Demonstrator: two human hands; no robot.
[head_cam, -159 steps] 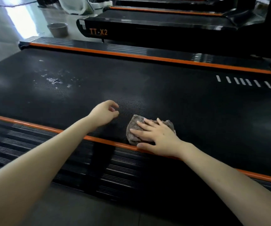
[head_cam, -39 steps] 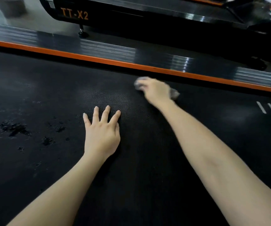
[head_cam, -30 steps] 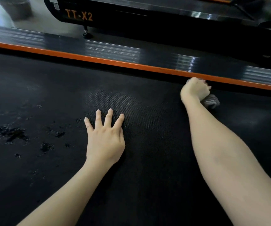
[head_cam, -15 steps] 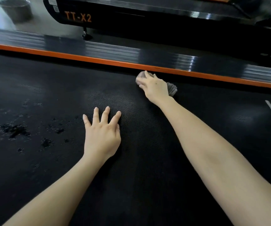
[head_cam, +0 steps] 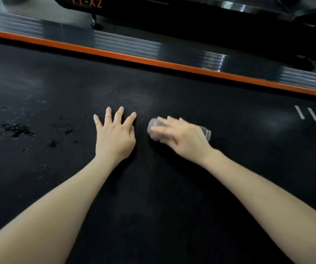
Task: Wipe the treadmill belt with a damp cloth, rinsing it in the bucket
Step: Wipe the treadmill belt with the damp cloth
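The black treadmill belt (head_cam: 172, 206) fills most of the view. My left hand (head_cam: 115, 134) lies flat on it with fingers spread. Just to its right, my right hand (head_cam: 181, 136) presses a crumpled grey cloth (head_cam: 152, 128) onto the belt with fingers stretched over it; the hand is motion-blurred. Only the cloth's left and right ends show from under the hand. The bucket is not in view.
Dark wet or dirty specks (head_cam: 16, 128) are scattered on the belt at the left. An orange-edged side rail (head_cam: 153, 62) runs along the far side. White stripes (head_cam: 313, 116) mark the belt at the right. Another treadmill labelled TT-X2 (head_cam: 86, 1) stands behind.
My right hand has drawn the cloth back from the far orange rail toward me, ending beside my left hand. My left hand stays flat in the same spot.
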